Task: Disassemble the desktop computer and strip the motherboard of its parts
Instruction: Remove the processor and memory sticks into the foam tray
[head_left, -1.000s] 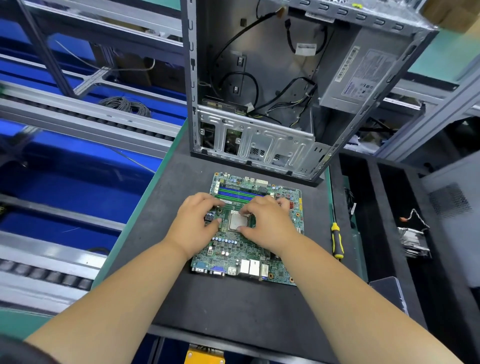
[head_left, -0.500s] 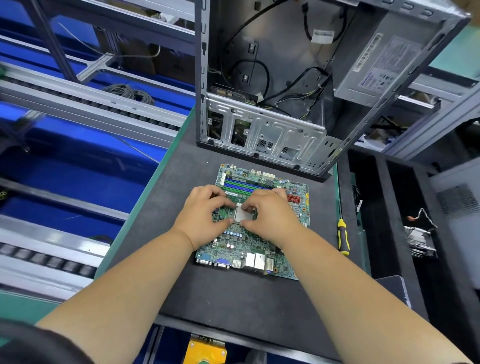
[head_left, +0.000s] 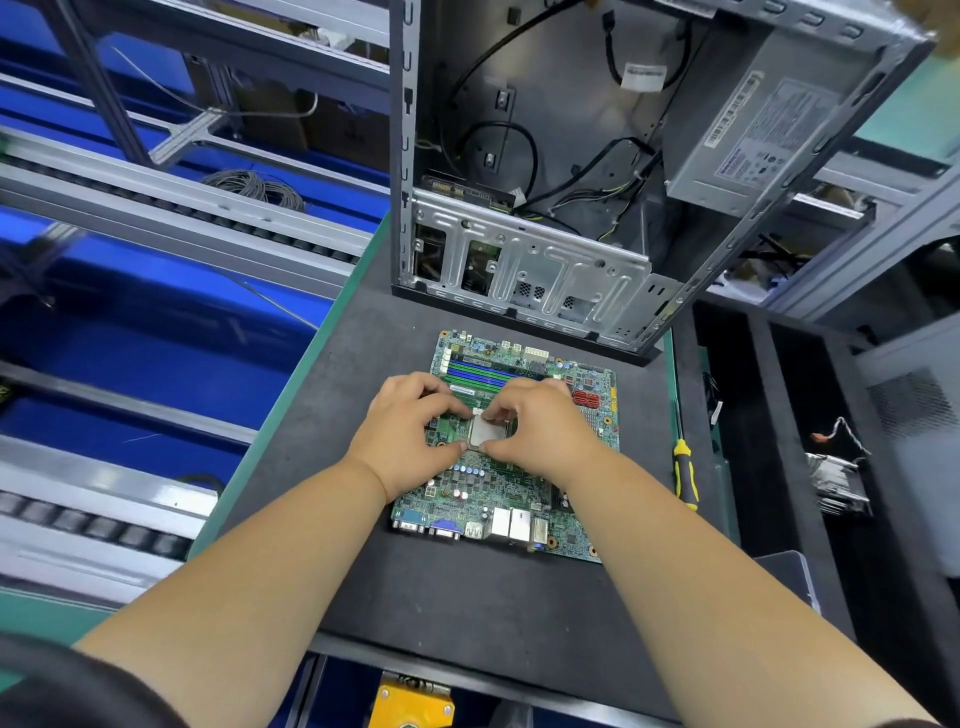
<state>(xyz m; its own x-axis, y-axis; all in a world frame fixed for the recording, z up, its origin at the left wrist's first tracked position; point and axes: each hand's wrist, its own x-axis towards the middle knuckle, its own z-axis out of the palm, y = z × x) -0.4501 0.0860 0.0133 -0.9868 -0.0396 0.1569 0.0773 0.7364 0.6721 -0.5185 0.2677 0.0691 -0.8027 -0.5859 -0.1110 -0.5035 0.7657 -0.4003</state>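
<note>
Motherboard (head_left: 519, 483) lies flat on the dark worktop (head_left: 467, 597), port side toward me, just in front of the gutted computer case (head_left: 597, 171); I judge it was put flat so both my hands can work the socket from above. My left hand (head_left: 410, 436) and right hand (head_left: 540, 431) meet over the processor (head_left: 484, 432) mid-board. Left fingers (head_left: 447, 408) are curled, thumb and forefinger pinching the chip's near-left and far edges; right thumb and forefinger pinch the opposite side. Edge grip only, probably to keep skin off the contacts and to lift it straight. Can't tell whether the chip is seated or already clear of the socket, my fingers cover its edges. Memory sticks (head_left: 478, 371) sit in their slots behind my knuckles, so the board isn't stripped yet. Case stands open side toward me: power supply (head_left: 753, 140) mounted top right, loose black cables (head_left: 571, 171) hanging inside, drive cage at the bottom. A yellow-and-black screwdriver (head_left: 685, 475) lies right of the board by the worktop edge, within reach. The black bins (head_left: 769, 415) to the right hold something metallic with wires (head_left: 836, 473); can't identify it. A coil of grey cable (head_left: 254, 184) sits on the conveyor frame to the left.
</note>
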